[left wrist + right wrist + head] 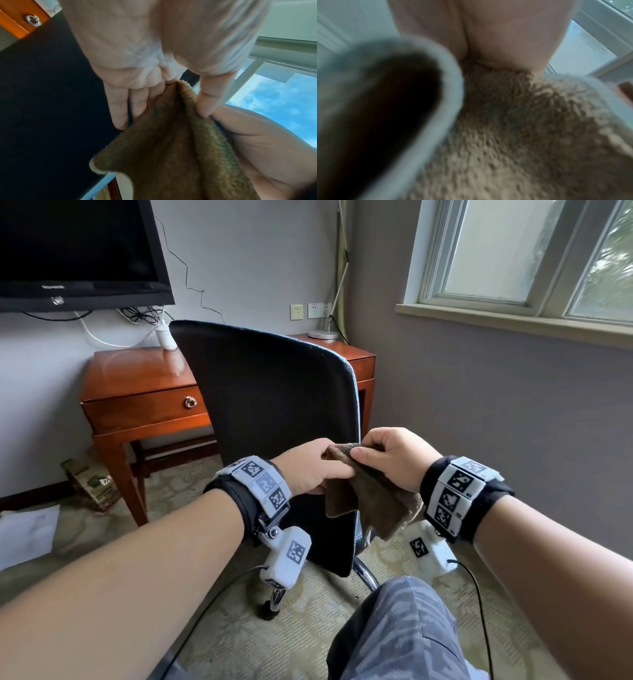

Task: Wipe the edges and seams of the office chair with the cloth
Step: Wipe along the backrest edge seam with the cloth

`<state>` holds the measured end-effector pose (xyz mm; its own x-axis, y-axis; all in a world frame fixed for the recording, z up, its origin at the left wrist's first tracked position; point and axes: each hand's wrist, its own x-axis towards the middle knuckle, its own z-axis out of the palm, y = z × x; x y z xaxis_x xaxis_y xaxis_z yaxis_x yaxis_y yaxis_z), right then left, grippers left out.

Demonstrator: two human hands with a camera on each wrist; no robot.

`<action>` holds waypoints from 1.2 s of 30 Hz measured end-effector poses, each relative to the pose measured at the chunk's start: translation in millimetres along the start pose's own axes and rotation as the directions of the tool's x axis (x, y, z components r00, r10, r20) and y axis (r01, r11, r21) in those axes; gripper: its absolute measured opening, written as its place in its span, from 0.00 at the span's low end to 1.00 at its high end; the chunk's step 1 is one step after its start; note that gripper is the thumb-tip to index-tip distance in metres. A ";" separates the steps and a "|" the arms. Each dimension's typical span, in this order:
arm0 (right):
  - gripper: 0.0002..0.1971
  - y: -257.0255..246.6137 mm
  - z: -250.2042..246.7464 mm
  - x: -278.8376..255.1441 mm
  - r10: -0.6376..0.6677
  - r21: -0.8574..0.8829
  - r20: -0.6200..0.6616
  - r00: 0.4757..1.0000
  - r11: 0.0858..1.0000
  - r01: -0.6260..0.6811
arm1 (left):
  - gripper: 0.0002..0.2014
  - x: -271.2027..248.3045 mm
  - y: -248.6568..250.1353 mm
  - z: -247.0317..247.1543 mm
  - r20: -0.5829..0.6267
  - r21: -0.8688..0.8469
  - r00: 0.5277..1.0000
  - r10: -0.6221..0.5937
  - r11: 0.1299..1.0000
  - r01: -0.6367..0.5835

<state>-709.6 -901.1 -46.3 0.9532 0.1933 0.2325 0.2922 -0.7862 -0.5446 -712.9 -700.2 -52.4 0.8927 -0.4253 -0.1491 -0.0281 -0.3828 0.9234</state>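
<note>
In the head view we see the office chair (274,412) with its black back turned towards us, standing in front of a wooden desk (144,392). A television (78,251) hangs on the wall above the desk, and a window (534,258) is at the right. The brown cloth (370,498) hangs at the right edge of the chair back, low down, and both hands meet on it there. The left hand (308,470) has its thumb and fingers closed on the cloth's upper corner. The right hand (394,460) pinches the same upper fold between curled fingers and thumb, the rest of the cloth drooping below it.

In the left wrist view we see the left hand (145,60) from the palm side: its thumb presses the cloth (171,148) against the fingers, whose tips lie close together beside the dark chair back (42,108). The right hand (257,142) grips the cloth from the other side.

The right wrist view is blurred. We see the cloth (513,135) filling the lower frame and running up into the right hand (496,33), whose fingers we cannot tell apart here. The pale-edged chair back (385,108) is at the left, against the cloth.
</note>
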 end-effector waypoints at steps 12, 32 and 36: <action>0.08 2.7 -8.1 1.2 0.047 0.010 0.058 0.997 0.999 -0.048 | 0.17 8.6 -0.3 5.4 0.023 -0.155 1.000 0.010 0.988 -0.006; 0.14 18.2 21.7 -31.7 0.041 0.579 0.081 0.996 0.812 -0.081 | 0.15 1.4 7.0 3.3 -0.067 -0.412 0.996 0.066 0.907 -0.088; 0.05 9.1 22.8 -25.2 0.038 0.441 -0.245 0.969 0.894 0.077 | 0.11 -4.5 20.4 -1.9 -0.179 -0.483 0.984 0.015 0.870 -0.101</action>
<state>-729.2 -899.7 -75.4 0.9155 0.0136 0.4021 0.3685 -0.4295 -0.8245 -716.7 -704.5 -32.2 0.9583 -0.2774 -0.0693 0.1022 0.1058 0.9891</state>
